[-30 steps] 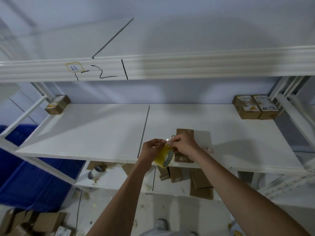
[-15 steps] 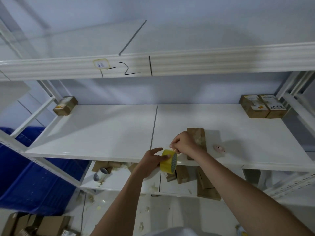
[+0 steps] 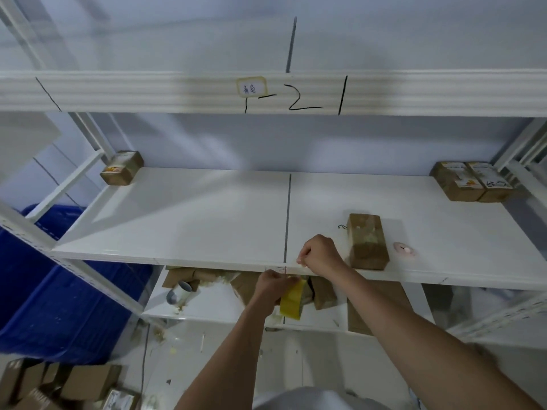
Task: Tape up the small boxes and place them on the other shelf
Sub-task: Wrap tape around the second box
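Tape roll [image 3: 291, 300] now sits lower, below the shelf [image 3: 177, 220] edge, gripped by left hand [image 3: 270, 287]. Right hand [image 3: 321, 254] fingers pinch the drawn-out tape end. Small box [image 3: 367, 241] waits just beside, unsealed; strip application likely follows.

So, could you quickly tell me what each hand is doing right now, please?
Left hand: grips the yellow tape roll below the shelf edge.
Right hand: fingers curled, apparently pinching the pulled tape end; the tape itself is barely visible.

Four small brown cardboard boxes sit on the white middle shelf [image 3: 192, 220]: one at the back left [image 3: 122, 168], two side by side back right [image 3: 457, 181] [image 3: 490, 181], one near the front [image 3: 367, 241]; one roll of yellow tape [image 3: 291, 301].
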